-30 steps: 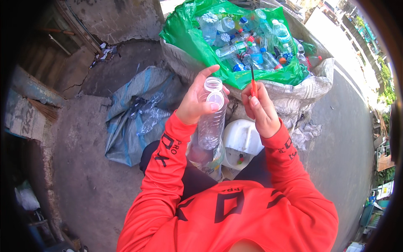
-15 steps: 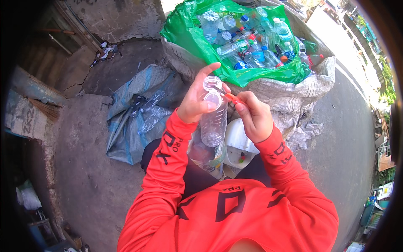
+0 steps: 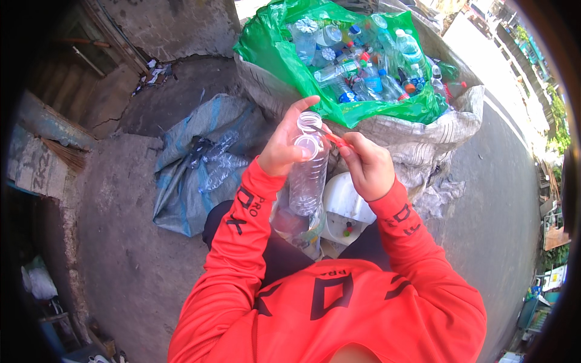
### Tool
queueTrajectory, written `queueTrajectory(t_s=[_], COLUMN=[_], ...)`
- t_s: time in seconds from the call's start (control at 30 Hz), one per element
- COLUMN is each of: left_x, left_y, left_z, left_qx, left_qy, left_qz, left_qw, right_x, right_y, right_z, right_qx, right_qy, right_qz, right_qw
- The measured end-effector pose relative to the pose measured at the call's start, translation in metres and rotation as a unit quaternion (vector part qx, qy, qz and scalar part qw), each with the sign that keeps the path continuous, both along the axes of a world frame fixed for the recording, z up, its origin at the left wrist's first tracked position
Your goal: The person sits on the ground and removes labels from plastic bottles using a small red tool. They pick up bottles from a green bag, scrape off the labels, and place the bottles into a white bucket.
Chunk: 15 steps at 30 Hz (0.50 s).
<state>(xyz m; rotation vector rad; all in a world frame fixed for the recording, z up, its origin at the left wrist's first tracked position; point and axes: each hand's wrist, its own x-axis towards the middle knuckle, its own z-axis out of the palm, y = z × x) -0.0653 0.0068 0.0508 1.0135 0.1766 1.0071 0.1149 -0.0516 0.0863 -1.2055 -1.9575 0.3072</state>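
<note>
My left hand [image 3: 279, 150] is wrapped around two uncapped clear plastic bottles, gripping them near the necks. One bottle [image 3: 307, 190] points its mouth up toward me, with its ribbed body hanging below. Just beyond it shows the ringed neck of the second bottle [image 3: 309, 120], whose body is mostly hidden. In my right hand [image 3: 370, 166], pinched between thumb and fingers, is a small knife [image 3: 334, 140] with a red handle. Its dark blade reaches left to the neck of the farther bottle and appears to touch it.
Ahead stands a large woven sack [image 3: 399, 142] lined with a green plastic bag [image 3: 275, 66] full of bottles. A grey-blue sack [image 3: 181, 163] with crushed bottles lies left. Between my legs are a white container [image 3: 346, 196] holding small coloured caps and a clear bag [image 3: 296, 228].
Both hands have shifted very slightly. The knife blade now lies more plainly against the farther bottle's neck, and the grips are the same.
</note>
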Motion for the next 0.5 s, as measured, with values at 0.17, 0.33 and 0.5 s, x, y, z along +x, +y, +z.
queueTrajectory(t_s=[0.17,0.33,0.5], left_x=[-0.002,-0.002,-0.002], left_y=[-0.001,-0.008,-0.008], left_z=[0.003,0.012,0.012], left_qx=[0.047,0.09,0.112], left_qy=[0.121,0.243,0.294], left_qz=[0.044,0.084,0.09], left_qw=[0.991,0.962,0.945], right_x=[0.019,0.02,0.019], right_y=[-0.008,-0.009,-0.008], right_z=[0.029,0.033,0.028], right_qx=[-0.009,0.003,-0.013], right_qy=[-0.021,-0.106,-0.116], right_qz=[-0.008,0.008,0.002], right_qw=[1.0,0.994,0.993])
